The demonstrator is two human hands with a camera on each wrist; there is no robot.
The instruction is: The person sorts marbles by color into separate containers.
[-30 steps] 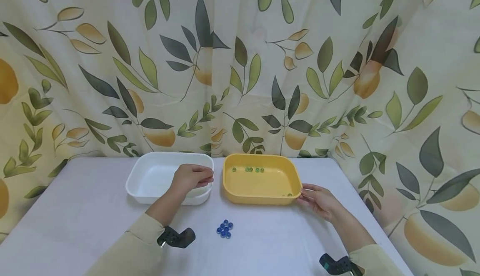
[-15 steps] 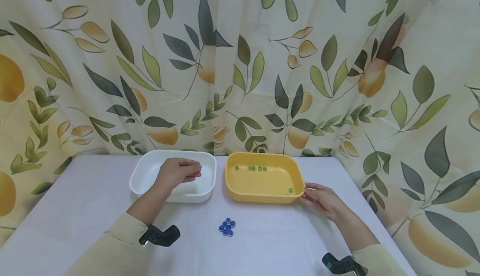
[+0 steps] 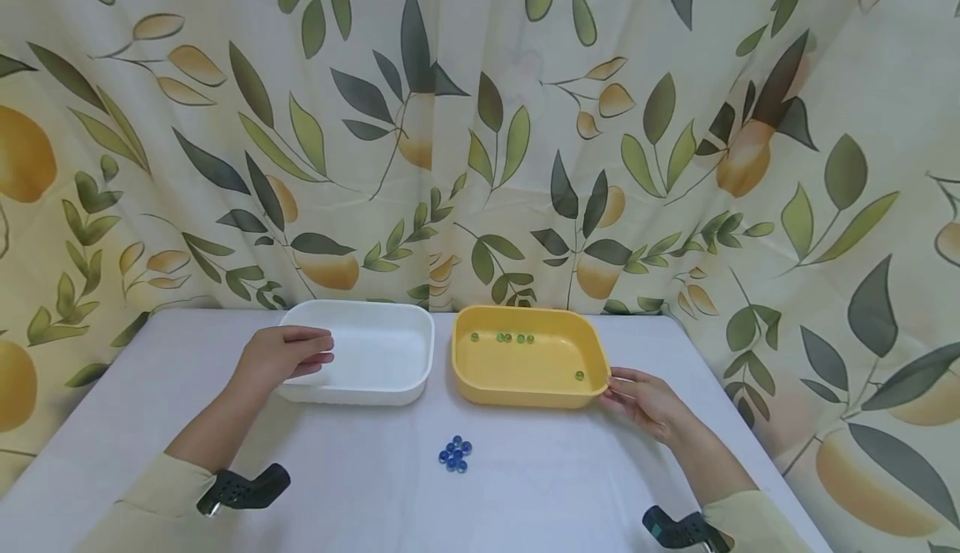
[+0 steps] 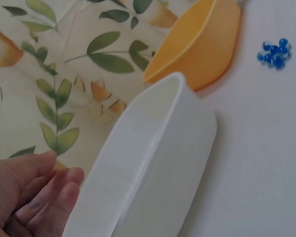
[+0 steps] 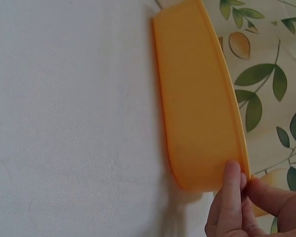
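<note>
My left hand (image 3: 281,354) hovers at the left end of the white tray (image 3: 375,382), thumb and fingers loosely bent with nothing visible between them. In the left wrist view its fingertips (image 4: 71,190) are beside the tray's rim. At the right, my right hand (image 3: 641,401) holds the near right corner of the yellow tray (image 3: 517,396). The right wrist view has a finger (image 5: 232,180) against the outer wall and the thumb at the rim. Inside the yellow tray, several green marbles (image 3: 508,339) line the far side, and another green marble (image 3: 579,375) lies near the right corner.
A cluster of blue marbles (image 3: 455,454) lies on the white tablecloth (image 3: 540,486) in front of the trays. Behind the table hangs a leaf-and-fruit patterned curtain (image 3: 480,136). The two trays stand side by side with a narrow gap.
My left hand has swept left across the white tray, from its right end to its left end. The right hand keeps its hold. The near green marble has shifted slightly away from the rim.
</note>
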